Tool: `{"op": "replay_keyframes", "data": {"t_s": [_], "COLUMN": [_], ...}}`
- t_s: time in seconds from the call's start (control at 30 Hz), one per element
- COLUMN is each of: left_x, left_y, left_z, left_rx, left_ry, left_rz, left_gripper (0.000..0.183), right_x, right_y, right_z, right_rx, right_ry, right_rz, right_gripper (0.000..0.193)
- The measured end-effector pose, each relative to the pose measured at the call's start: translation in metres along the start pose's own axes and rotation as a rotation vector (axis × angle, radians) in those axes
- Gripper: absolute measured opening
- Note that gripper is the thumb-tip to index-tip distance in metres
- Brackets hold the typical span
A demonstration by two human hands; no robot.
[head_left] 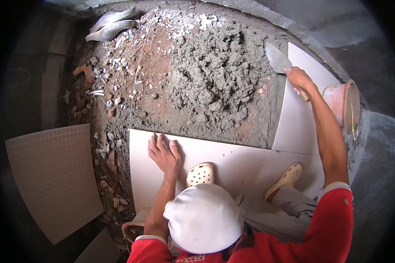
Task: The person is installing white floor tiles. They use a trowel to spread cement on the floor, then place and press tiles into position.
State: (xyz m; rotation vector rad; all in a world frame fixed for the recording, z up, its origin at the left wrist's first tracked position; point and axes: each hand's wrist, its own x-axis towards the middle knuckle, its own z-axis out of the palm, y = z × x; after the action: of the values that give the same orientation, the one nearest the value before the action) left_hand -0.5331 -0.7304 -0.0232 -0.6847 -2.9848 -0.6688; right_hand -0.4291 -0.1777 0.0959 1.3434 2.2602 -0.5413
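Observation:
My right hand (299, 79) is wrapped round the handle of a trowel (277, 59). Its metal blade points up and left, beside the edge of a pale tile (297, 118) and a band of grey mortar. My left hand (164, 153) lies on another large pale tile (232, 160), fingers apart, with the tips at its far edge. Beyond that edge, a lumpy heap of wet grey mortar (217, 70) spreads over the reddish ground. The two tiles meet along a joint at the right.
A mortar-stained bucket (338, 103) sits at the right. A grid-backed tile (52, 175) stands at the left beside rubble (114, 94). A string (138, 65) crosses the rubble. Cream clogs (201, 174) rest on the tile; a white cap (204, 219) blocks the lower middle.

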Motion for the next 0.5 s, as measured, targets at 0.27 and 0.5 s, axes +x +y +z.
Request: {"op": "replay_keyframes", "data": {"t_s": [0.27, 0.5], "left_x": [-0.001, 0.0], "left_y": [0.0, -0.003], "left_z": [0.0, 0.001], "left_rx": [-0.014, -0.021], "left_ry": [0.002, 0.016], "left_rz": [-0.013, -0.013], "left_gripper": [0.052, 0.053], "right_x": [-0.023, -0.007], "right_y": [-0.031, -0.041], "right_z": [-0.003, 0.04], "right_rx": [-0.341, -0.222], "right_ry": [0.312, 0.299], "right_rz": [-0.275, -0.246], "right_gripper": [0.046, 0.049]}}
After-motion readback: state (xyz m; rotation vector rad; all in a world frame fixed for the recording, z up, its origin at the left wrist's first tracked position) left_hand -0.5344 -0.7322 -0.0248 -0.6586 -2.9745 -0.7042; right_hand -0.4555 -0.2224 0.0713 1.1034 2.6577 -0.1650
